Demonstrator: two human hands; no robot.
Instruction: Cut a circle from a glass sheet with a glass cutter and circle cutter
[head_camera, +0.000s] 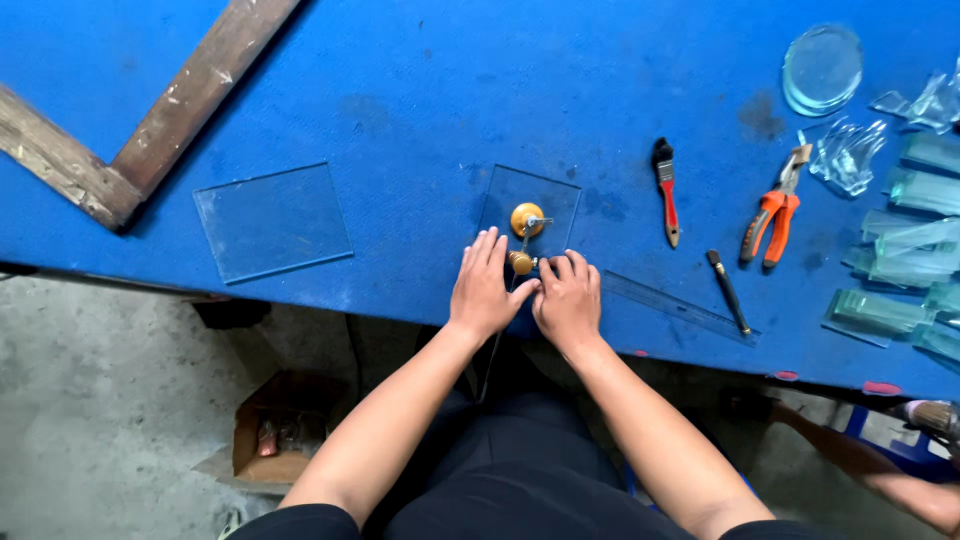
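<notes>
Both hands are lying close together at the near edge of the blue surface (400, 100). The left hand (484, 290) is resting flat, fingers spread, on the small glass pane (545, 195); the right hand (568, 300) is curling its fingers, and both are pinching around the brass end of the circle cutter (527, 222), whose yellow suction knob is sitting on the pane at 12 o'clock from the hands. The pane is lying at the middle of the near edge. Judging: thin, stiff, light, slick, brittle, sharp-edged; best pressed flat from above or lifted by opposite edges, never flexed. At 3 o'clock a clear ruler (680, 305) is lying, then one dark pen-like tool (729, 292), one red-handled brush (666, 195), one pair of orange pliers (772, 220). At 9 o'clock one larger glass pane (272, 222) is lying apart. Farther at 10 o'clock, one wooden frame corner (150, 130). At 2 o'clock, one glass disc (822, 68) and a pile of glass offcuts (900, 250), too jumbled for counting. Two flat panes in all.
</notes>
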